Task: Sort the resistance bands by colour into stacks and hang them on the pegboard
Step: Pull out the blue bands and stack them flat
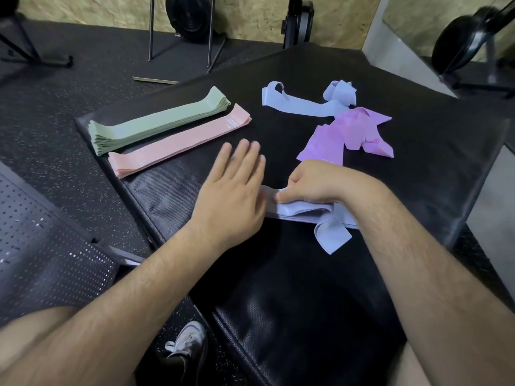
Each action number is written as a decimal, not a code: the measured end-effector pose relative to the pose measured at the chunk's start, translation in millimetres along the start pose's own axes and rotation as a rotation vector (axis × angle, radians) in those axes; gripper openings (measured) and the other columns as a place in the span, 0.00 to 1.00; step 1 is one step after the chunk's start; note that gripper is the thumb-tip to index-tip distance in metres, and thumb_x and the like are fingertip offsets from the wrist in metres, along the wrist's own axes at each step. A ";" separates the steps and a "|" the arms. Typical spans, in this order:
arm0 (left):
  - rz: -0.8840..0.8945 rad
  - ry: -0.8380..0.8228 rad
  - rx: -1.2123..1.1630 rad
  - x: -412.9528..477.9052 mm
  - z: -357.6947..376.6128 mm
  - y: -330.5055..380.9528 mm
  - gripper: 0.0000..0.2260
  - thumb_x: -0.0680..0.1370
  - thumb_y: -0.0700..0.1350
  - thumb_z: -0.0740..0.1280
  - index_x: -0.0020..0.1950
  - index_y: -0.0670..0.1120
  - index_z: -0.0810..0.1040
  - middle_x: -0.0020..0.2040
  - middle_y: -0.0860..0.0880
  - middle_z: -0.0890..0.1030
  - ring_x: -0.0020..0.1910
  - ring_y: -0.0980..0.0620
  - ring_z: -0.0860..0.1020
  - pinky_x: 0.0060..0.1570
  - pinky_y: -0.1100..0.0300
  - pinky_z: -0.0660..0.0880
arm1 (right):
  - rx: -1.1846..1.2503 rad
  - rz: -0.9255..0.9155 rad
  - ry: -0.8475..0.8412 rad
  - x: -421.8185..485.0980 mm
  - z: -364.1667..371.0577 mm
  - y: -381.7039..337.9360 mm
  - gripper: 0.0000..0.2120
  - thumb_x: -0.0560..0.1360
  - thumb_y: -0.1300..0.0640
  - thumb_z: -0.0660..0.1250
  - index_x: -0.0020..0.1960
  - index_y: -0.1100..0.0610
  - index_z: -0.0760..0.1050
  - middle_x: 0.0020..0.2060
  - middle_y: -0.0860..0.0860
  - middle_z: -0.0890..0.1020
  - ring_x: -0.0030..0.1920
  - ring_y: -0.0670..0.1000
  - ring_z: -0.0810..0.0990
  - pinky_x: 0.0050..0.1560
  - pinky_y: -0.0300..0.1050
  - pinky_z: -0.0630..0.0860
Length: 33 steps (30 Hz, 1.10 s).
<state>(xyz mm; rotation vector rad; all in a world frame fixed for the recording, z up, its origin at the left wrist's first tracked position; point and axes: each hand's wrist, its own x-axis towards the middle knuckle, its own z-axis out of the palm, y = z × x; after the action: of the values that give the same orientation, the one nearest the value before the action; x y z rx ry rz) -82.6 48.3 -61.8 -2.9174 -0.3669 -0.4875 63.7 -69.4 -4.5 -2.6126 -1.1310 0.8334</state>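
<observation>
Right hand (309,185) with fingers curled, pinching the blue bands (301,214) on the table (418,140) — left hand (231,188), fingers straight and slightly spread, at its 9 o'clock.

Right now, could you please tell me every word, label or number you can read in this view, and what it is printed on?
No text can be read.
Pink stack: pale printed patch near its far end, too blurred to read.
Green stack: faint mark near its far end, too blurred to read.
</observation>
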 end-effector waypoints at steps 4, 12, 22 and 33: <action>0.042 -0.141 -0.260 -1.0 17.7 15.1 0.29 0.82 0.55 0.43 0.79 0.44 0.62 0.80 0.48 0.61 0.80 0.50 0.56 0.78 0.55 0.47 | -0.038 -0.021 0.002 -1.0 -0.3 -0.2 0.18 0.75 0.45 0.70 0.35 0.55 0.70 0.32 0.51 0.70 0.34 0.51 0.68 0.34 0.44 0.64; 0.001 -0.203 -0.317 -1.3 20.3 14.3 0.33 0.80 0.60 0.36 0.81 0.48 0.55 0.81 0.52 0.55 0.80 0.54 0.52 0.78 0.58 0.44 | -0.119 -0.054 -0.022 -10.3 -13.5 8.2 0.24 0.77 0.38 0.67 0.34 0.55 0.67 0.30 0.48 0.69 0.32 0.49 0.67 0.34 0.43 0.62; -0.021 -0.210 -0.313 -1.2 21.1 15.1 0.33 0.79 0.61 0.37 0.81 0.48 0.55 0.81 0.53 0.55 0.80 0.55 0.52 0.77 0.60 0.42 | -0.145 -0.039 -0.023 -18.0 -21.2 12.2 0.20 0.78 0.40 0.67 0.37 0.54 0.74 0.30 0.46 0.74 0.33 0.47 0.70 0.34 0.42 0.64; -0.031 -0.224 -0.313 0.8 19.0 14.4 0.30 0.81 0.59 0.41 0.81 0.49 0.55 0.81 0.54 0.55 0.80 0.57 0.52 0.78 0.60 0.43 | -0.092 -0.004 0.022 -29.6 -30.8 36.0 0.24 0.76 0.40 0.70 0.31 0.55 0.68 0.28 0.48 0.67 0.31 0.49 0.65 0.35 0.44 0.62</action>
<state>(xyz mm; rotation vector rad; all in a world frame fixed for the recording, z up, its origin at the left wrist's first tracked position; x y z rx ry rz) -72.3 38.5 -80.9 -3.2877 -0.3975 -0.2394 86.6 -113.8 20.4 -2.6857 -1.1959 0.7669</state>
